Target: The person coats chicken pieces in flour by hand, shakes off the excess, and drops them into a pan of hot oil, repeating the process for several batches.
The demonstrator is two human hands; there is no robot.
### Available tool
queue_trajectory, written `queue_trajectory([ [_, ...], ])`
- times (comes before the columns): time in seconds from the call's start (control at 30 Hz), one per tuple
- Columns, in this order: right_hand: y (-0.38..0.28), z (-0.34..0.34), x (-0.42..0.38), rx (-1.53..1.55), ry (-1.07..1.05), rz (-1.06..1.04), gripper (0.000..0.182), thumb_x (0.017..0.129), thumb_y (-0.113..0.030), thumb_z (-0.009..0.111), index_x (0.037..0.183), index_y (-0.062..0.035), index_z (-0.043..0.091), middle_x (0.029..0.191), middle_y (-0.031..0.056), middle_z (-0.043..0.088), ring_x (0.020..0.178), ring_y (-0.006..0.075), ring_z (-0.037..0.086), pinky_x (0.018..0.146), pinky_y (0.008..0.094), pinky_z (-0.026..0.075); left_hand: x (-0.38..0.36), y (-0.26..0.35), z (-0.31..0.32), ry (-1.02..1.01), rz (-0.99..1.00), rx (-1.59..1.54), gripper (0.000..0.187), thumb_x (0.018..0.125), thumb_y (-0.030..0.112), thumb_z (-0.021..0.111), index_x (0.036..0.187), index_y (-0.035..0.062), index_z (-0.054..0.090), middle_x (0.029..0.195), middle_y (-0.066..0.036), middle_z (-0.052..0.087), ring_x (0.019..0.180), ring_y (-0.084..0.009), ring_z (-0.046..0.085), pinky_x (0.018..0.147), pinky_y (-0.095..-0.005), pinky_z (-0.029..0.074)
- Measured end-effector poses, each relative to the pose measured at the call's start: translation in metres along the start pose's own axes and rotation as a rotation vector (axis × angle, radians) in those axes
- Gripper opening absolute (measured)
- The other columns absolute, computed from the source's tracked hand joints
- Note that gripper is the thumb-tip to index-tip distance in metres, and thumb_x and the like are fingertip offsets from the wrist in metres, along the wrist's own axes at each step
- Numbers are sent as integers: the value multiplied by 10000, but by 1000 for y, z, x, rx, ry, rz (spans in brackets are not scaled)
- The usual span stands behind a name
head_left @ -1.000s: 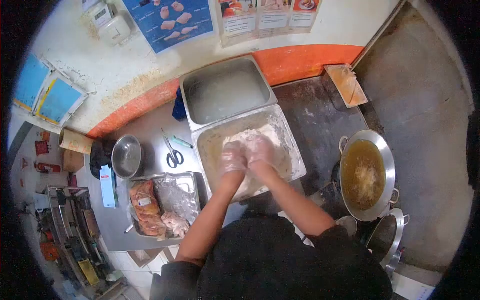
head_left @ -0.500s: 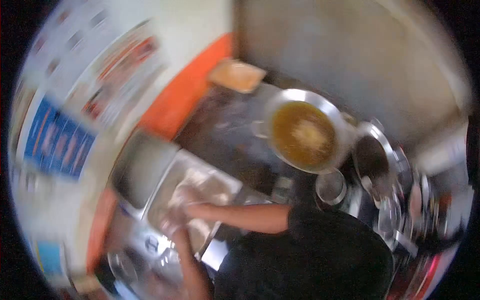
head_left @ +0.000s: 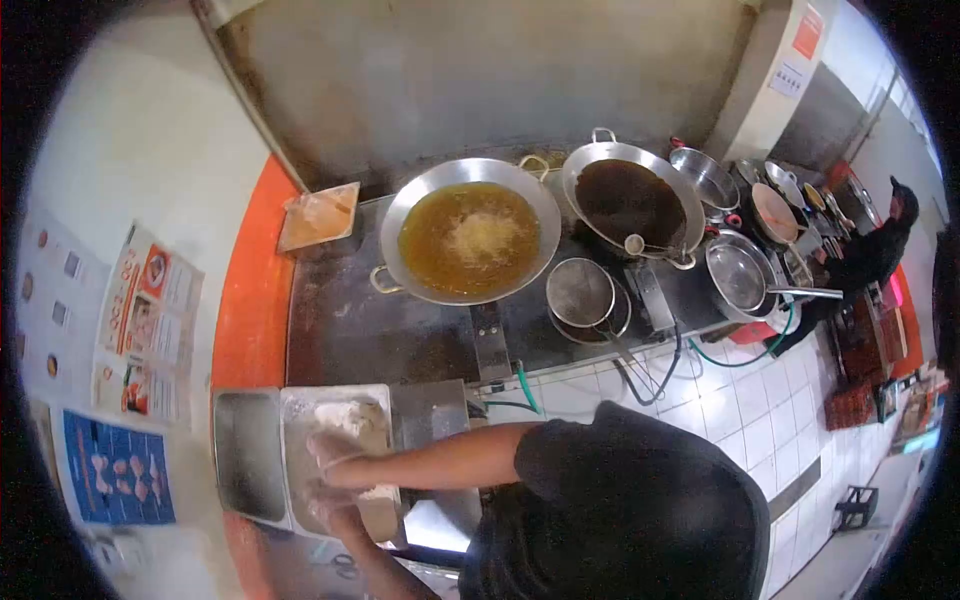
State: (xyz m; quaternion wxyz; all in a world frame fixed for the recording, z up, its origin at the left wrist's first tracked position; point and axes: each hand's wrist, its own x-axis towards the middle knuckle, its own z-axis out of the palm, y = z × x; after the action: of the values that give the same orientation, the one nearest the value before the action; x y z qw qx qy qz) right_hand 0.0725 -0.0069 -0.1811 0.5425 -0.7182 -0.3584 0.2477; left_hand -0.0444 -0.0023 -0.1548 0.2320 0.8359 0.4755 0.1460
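My right hand [head_left: 335,462] is in a metal pan [head_left: 392,395] of white flour [head_left: 350,418], coming in from the upper side. A pale band, perhaps a glove cuff, shows at its wrist. My left hand [head_left: 330,502] is just below it, over the same pan. The two hands are close together, and their fingers are blurred and partly covered, so what they hold, if anything, does not show. Beside the flour pan on the left is a second metal pan [head_left: 250,455] with greyish contents.
A wide wok of oil [head_left: 425,245] with pale food [head_left: 480,235] frying stands on the stove. Right of it are a wok of dark liquid [head_left: 630,205], a strainer [head_left: 580,292] and a colander [head_left: 740,275]. An orange-filled tray [head_left: 318,217] sits behind. Another person [head_left: 880,240] stands far right.
My view has swung, so the woks now appear further left and the other person at far right shows. Both hands stay at the flour pan.
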Motion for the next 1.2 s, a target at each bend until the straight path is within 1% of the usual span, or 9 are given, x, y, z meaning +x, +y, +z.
queue_trajectory([
  [0.03,-8,-14,-2,-36,-46,-6,254,743,-86,579,989,-25,594,924,224,581,890,354,587,748,446,460,-12,51,-32,-136,-103,5,299,829,156,567,1069,-21,585,1033,-168,626,971,-256,604,837,-402,474],
  [0.13,-44,-58,-22,-136,-202,22,251,729,-115,593,958,-13,603,956,235,588,927,356,590,784,438,466,6,-28,18,30,291,516,255,793,192,611,973,11,617,1022,-153,626,939,-294,606,799,-401,476],
  [0.2,-57,-68,-31,-198,-351,123,311,722,-165,621,987,-4,595,1030,232,582,1002,338,585,833,422,476,-6,-30,10,-40,244,627,291,808,217,611,1025,25,595,1098,-136,595,998,-306,575,846,-403,447],
  [0.43,-27,-91,-28,-284,-120,-553,359,781,-112,508,1132,-65,562,1095,154,524,1086,302,469,987,422,338,-34,22,-59,-5,196,252,393,784,323,631,1080,67,596,1100,-198,580,1035,-356,539,876,-441,434],
  [0.5,-96,-134,-21,26,-294,75,295,785,-146,648,1072,-91,608,1062,109,578,947,214,553,799,364,463,-27,21,-71,35,164,237,515,717,391,702,1093,58,591,1086,-200,593,1003,-367,563,859,-441,449],
  [0.7,-123,-211,9,92,-273,-104,135,780,-73,650,912,-45,635,830,62,637,748,162,586,678,307,483,-22,61,-139,-9,274,133,494,698,319,718,1078,32,586,1034,-243,608,985,-375,583,846,-439,459],
  [0.8,-146,-274,5,312,-243,-35,127,769,-43,662,892,-39,632,832,63,634,743,161,587,664,294,483,-2,60,-135,153,430,159,430,706,248,703,1055,16,603,996,-232,625,946,-378,599,825,-424,473],
  [0.9,-151,-338,2,256,-145,-90,160,767,-33,651,926,-26,635,867,72,637,801,153,590,711,290,477,9,95,-144,98,314,190,441,713,242,706,1074,12,599,1027,-222,621,974,-371,592,842,-411,469],
  [1.2,34,-498,63,-518,-188,-40,280,837,-148,551,1088,-48,626,1002,91,651,882,233,595,808,331,463,50,231,-101,32,585,292,494,764,318,697,1122,9,556,1067,-172,605,1060,-295,555,915,-368,437],
])
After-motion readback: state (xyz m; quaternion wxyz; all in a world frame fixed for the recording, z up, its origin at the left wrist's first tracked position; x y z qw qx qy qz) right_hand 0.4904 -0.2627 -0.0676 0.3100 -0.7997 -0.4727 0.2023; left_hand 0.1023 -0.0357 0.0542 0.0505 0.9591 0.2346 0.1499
